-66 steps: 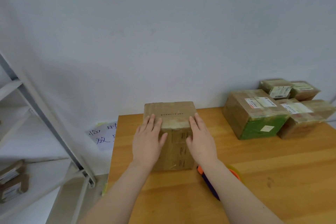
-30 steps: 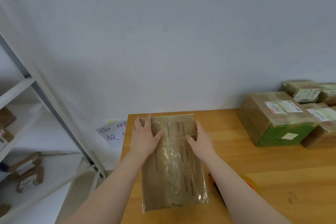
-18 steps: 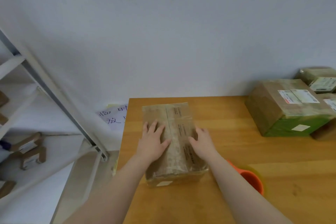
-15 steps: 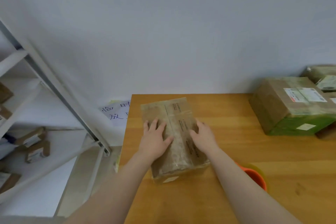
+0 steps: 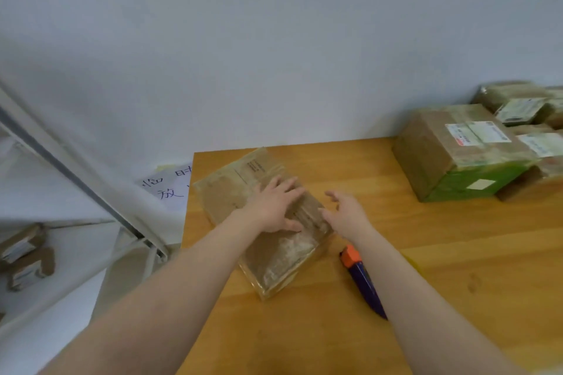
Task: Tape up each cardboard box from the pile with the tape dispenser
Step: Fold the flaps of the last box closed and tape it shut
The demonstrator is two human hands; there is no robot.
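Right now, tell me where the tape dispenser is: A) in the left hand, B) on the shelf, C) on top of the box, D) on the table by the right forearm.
D: the tape dispenser lies on the table, partly hidden by the right forearm, in neither hand.

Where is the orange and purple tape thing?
In the head view, the tape dispenser lies on the wooden table, just right of the cardboard box, partly hidden under the right forearm.
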